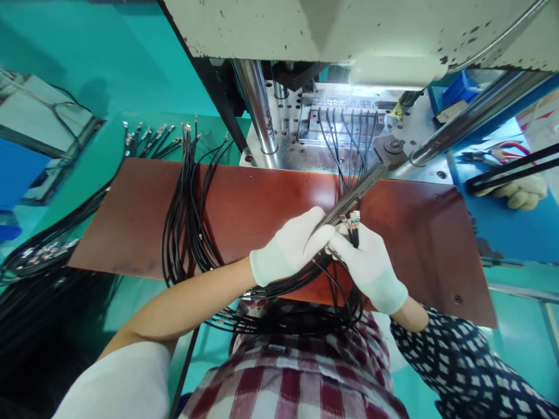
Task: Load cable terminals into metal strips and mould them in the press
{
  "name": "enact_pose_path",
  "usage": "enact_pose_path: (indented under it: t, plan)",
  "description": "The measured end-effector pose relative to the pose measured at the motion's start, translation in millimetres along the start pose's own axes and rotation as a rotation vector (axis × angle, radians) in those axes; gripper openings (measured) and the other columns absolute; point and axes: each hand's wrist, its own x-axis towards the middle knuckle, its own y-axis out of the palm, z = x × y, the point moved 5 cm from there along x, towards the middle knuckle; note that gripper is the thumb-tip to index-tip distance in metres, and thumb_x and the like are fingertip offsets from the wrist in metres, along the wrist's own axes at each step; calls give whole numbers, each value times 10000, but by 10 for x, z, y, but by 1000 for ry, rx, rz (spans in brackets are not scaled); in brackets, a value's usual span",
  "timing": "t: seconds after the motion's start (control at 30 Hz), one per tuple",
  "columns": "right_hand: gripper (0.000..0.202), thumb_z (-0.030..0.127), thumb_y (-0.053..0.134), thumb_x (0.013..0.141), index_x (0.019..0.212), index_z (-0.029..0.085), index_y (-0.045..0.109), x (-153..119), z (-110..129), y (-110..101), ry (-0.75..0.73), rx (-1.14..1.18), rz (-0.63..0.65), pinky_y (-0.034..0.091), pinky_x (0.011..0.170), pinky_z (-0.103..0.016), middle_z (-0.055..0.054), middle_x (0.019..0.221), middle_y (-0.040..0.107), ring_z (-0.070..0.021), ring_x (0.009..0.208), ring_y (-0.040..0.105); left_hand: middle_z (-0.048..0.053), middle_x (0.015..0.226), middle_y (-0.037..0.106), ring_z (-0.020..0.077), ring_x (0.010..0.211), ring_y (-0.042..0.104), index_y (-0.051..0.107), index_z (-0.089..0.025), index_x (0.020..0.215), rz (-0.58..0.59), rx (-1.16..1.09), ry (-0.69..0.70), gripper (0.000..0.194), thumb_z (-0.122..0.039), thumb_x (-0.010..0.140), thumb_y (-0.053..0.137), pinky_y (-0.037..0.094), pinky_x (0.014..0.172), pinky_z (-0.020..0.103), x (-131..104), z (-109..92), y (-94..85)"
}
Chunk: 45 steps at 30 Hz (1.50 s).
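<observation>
Both my hands wear white gloves and meet above the middle of the brown board. My left hand (290,244) is closed round a metal caliper (356,193), whose long bar slants up and away to the right. In my right hand (371,265) is a small bunch of black cables (354,234) with metal terminals pointing up beside the thumb. The caliper's near end lies close to these terminals; whether it touches them is hidden by my fingers. More black cables (288,288) loop below both hands and over my lap.
The brown board (257,198) spans the front of a press. Several cables run into a lit metal fixture (312,125) between steel posts (257,107). Cable bundles (174,233) drape over the board's left side. Red-handled pliers (502,152) and a glove (524,191) lie right.
</observation>
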Motion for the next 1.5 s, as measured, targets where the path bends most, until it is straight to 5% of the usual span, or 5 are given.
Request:
enact_pose_path:
  t: [0.23,0.57,1.1,1.27,1.5]
  plan:
    - [183,352,485,969,935,207,592,-102,-29,-112,-95,226,-134,485,709,-273,-19,848,649,-141,729,574,-34,664,451,96,577,410,438,-188,790,134,-298,-39,399,-516,1014,407,354,549,250,76,45,-73]
    - [206,361,656,892,799,177,671,8,149,-264,-53,65,-97,406,529,-252,48,493,531,-104,475,471,-13,697,507,82,534,455,515,-165,855,221,-554,-130,411,-553,982,472,384,475,229,82,110,-63]
    - [295,298,567,925,652,203,508,65,83,-92,-139,86,-60,416,590,-252,36,570,533,-106,553,482,-39,693,403,103,620,340,388,-193,793,94,15,90,354,-466,1014,432,308,610,271,64,22,-76]
    - [178,331,588,921,823,190,636,12,47,-156,-85,52,-16,479,676,-259,14,694,643,-126,652,581,-40,685,415,101,602,376,408,-192,793,180,-154,-10,385,-504,1018,399,321,580,263,81,47,-65]
    - [174,275,675,845,987,212,596,-130,-84,-424,-45,273,-405,511,625,-232,-2,887,712,-110,685,630,-23,743,463,103,662,418,497,-162,820,180,-302,-4,391,-497,1014,433,372,629,263,91,53,-95]
